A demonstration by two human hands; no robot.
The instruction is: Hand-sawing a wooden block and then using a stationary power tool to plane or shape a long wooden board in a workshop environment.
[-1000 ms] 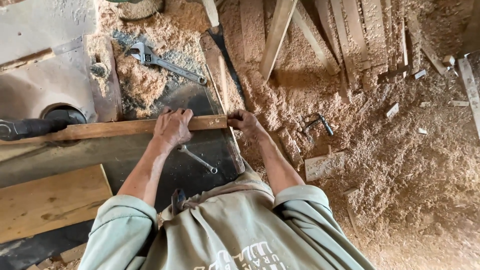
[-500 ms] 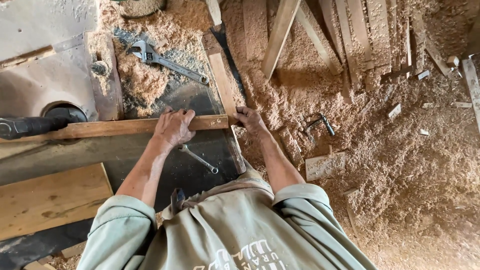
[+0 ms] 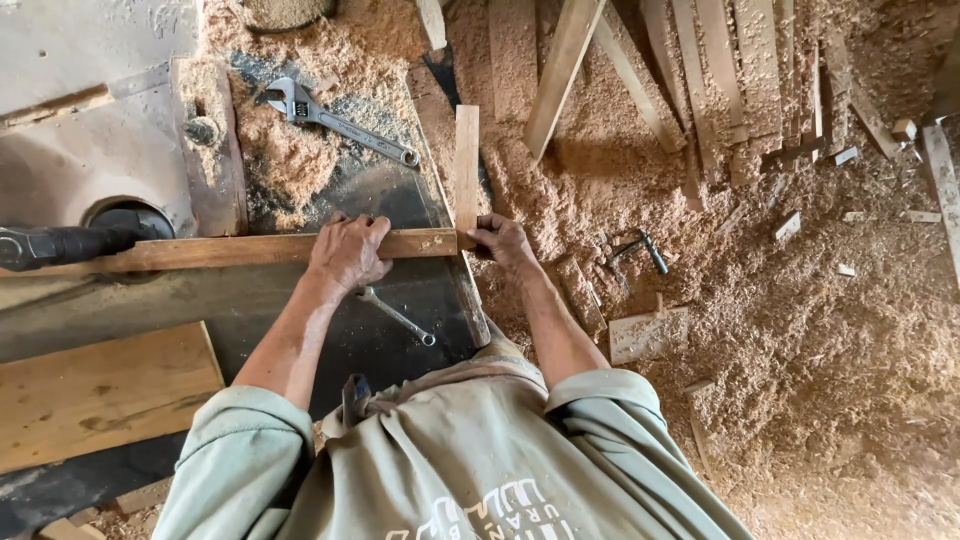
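Note:
A long wooden strip (image 3: pixel 200 251) lies across a dark metal machine table (image 3: pixel 385 200). My left hand (image 3: pixel 348 250) presses down on the strip, fingers curled over its far edge. My right hand (image 3: pixel 503 240) grips the strip's right end at the table's edge. A short pale wooden piece (image 3: pixel 466 165) stands at a right angle to the strip, just beyond my right hand. A small spanner (image 3: pixel 396 316) lies on the table below my left wrist.
An adjustable wrench (image 3: pixel 335 121) rests in sawdust at the back of the table. A black handle (image 3: pixel 60 243) pokes in from the left. A wooden board (image 3: pixel 100 390) sits at lower left. Sawdust, wooden slats (image 3: pixel 700 70) and offcuts cover the floor at right.
The strip has slid slightly to the right under both hands. The short pale piece now stands more upright beside the right hand. Hands keep their hold.

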